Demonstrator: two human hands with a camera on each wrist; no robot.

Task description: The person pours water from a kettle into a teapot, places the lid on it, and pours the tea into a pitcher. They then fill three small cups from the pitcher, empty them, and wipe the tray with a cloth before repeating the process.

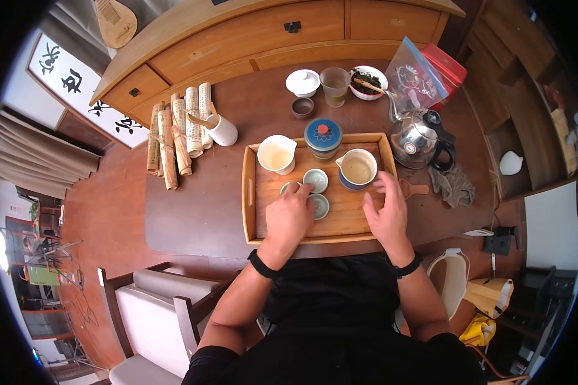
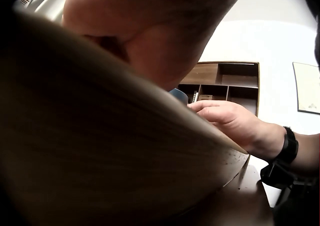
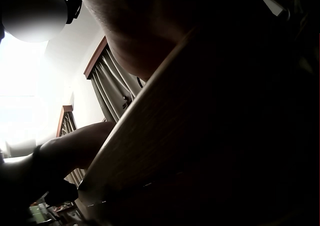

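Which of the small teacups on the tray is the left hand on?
The left hand covers the leftmost teacup at the tray's centre; the other two sit uncovered beside its fingertips.

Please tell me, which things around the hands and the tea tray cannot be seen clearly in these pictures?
- Head view: the left hand covers one small cup; only its rim shows, so any grip is unclear.
- Head view: whether the right hand touches the pitcher is too small to tell.
- Left wrist view: the tray rim blocks the cups.
- Right wrist view: dark, blurred; the fingers are hidden.
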